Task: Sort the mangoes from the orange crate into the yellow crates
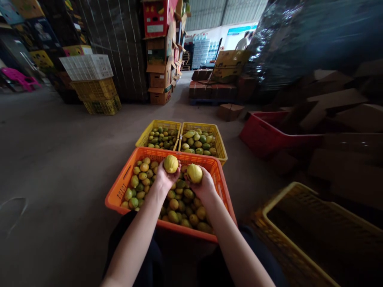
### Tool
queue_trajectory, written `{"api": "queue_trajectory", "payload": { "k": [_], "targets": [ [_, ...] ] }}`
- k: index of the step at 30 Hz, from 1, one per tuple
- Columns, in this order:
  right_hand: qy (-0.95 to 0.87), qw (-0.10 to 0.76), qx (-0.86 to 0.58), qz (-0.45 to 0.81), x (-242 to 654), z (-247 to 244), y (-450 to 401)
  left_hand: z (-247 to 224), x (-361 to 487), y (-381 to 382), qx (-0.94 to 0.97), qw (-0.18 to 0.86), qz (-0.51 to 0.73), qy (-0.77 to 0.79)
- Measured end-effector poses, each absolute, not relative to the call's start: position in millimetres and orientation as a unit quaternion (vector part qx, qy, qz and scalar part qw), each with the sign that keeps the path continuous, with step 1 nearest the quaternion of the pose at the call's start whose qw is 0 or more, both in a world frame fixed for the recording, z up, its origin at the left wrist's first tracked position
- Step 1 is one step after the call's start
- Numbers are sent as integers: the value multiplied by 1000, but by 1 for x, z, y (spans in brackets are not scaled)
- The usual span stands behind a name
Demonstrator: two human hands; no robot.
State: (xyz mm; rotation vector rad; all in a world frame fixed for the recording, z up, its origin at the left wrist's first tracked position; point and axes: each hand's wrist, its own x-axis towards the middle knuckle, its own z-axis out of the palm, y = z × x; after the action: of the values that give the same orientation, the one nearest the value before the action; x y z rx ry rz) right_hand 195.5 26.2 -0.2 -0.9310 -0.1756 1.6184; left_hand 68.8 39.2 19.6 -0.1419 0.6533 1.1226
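Over an orange crate (121, 184) full of yellow-green fruits, both hands are raised side by side, palms up. My left hand (166, 177) is closed round a yellow fruit (171, 164). A second, paler yellow fruit (194, 173) rests in my right hand (206, 184), with the fingers curled partly under it. The two held fruits are a small gap apart. Below them, the loose fruits (181, 205) in the crate are yellow, orange and green, and my forearms hide some of them.
Two yellow crates (223, 147) of fruit stand just beyond the orange one. An empty yellow crate (295, 243) is at the lower right, a red bin (260, 137) behind it. Stacked cartons (158, 79) and white and yellow crates (98, 89) stand farther back. A person (243, 42) is far off.
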Motion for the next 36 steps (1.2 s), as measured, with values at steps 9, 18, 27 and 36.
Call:
{"api": "queue_trajectory", "payload": {
  "k": [9, 18, 27, 36],
  "targets": [
    [-37, 549, -343, 761, 201, 4, 26, 22, 72, 42, -55, 787, 526, 318],
    [-200, 613, -380, 663, 199, 3, 26, 15, 79, 41, 193, 653, 621, 389],
    [-407, 704, -411, 412, 201, 9, 17, 21, 77, 35, 342, 454, 708, 419],
    [-347, 707, -384, 482, 201, 19, 13, 35, 77, 29, 228, 573, 703, 355]
  ]
}}
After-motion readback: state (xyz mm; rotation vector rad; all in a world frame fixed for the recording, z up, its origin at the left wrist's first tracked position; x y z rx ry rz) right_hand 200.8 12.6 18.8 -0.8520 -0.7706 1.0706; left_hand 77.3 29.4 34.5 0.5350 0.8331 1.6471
